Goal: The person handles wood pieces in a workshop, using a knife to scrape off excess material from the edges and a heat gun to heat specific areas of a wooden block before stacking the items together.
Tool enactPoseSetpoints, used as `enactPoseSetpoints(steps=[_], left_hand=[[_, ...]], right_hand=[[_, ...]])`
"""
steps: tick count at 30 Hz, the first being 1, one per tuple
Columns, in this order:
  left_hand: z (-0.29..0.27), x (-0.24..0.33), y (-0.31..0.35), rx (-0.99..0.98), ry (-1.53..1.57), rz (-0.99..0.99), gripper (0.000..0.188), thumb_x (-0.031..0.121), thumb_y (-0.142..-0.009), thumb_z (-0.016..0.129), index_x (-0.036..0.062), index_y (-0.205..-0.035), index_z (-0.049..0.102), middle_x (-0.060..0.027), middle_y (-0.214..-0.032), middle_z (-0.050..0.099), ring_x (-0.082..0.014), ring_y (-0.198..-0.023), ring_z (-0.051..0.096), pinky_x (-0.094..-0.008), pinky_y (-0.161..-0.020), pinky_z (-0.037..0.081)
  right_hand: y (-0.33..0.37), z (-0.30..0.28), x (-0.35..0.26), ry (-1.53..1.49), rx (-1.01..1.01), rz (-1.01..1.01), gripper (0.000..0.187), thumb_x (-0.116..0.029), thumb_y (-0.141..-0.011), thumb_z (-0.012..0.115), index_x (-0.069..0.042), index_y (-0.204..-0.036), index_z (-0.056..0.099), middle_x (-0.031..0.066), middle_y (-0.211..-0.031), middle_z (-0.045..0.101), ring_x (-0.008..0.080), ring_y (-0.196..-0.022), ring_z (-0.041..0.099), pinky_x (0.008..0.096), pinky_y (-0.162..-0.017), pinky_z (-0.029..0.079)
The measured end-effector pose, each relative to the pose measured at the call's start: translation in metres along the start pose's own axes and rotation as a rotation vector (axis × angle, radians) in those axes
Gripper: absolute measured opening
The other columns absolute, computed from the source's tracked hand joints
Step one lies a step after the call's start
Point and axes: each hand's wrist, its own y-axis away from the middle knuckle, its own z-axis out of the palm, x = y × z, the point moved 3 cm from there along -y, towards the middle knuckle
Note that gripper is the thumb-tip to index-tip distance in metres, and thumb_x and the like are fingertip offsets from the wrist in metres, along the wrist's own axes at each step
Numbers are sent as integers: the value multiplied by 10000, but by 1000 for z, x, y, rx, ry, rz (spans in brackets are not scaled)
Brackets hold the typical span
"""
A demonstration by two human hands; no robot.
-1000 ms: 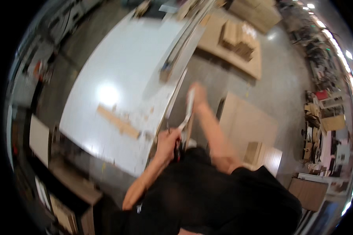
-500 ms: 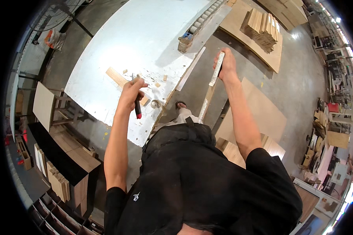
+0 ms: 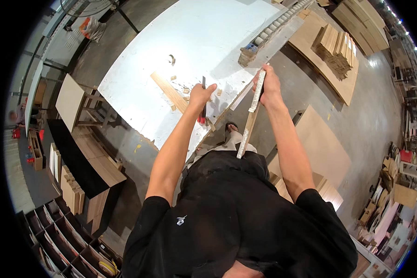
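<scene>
My left hand (image 3: 200, 96) is closed around a chisel (image 3: 204, 82) with a black, red-ended handle. Its narrow blade points away from me, above the white tabletop (image 3: 143, 51). My right hand (image 3: 270, 88) grips the far end of a long wooden strip (image 3: 250, 127), which slants back to my waist beside the table's right edge. Rough white, speckled stretches show on the strip, with bare wood between them. Under and beside my left hand lie a flat wooden slat (image 3: 168, 91) and several small wood chips (image 3: 186, 91).
A curled shaving or band (image 3: 172, 59) lies farther back on the table. A blue-ended block (image 3: 249, 53) and a row of pale rolls (image 3: 275, 28) line its right edge. Stacked wood pieces (image 3: 333, 48) sit on a board at far right. A divided rack (image 3: 65, 231) stands lower left.
My left hand has shifted right, nearer the strip, and the chisel blade now shows clearly. A curled piece now lies farther back on the table. The whole view has swung slightly.
</scene>
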Motion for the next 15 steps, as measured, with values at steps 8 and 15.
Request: enactPoseSetpoints(steps=[8,15], left_hand=[[27,72,103,-511,-28,44,617,554,-910,540,-38,-801,674,-110,-636,642,-221,-591,619,-339,-583,470],[36,85,120,-684,475,-271,408,378,-975,510,29,-794,617,-28,-555,585,-120,-474,539,-251,-437,352]], right_hand=[[-9,-8,2,-18,120,-6,352,-380,-928,479,-106,-709,495,49,-562,484,176,-453,443,329,-427,367],[-4,19,3,16,93,-37,369,-390,-918,499,-63,-747,518,94,-613,516,197,-446,464,338,-405,395]])
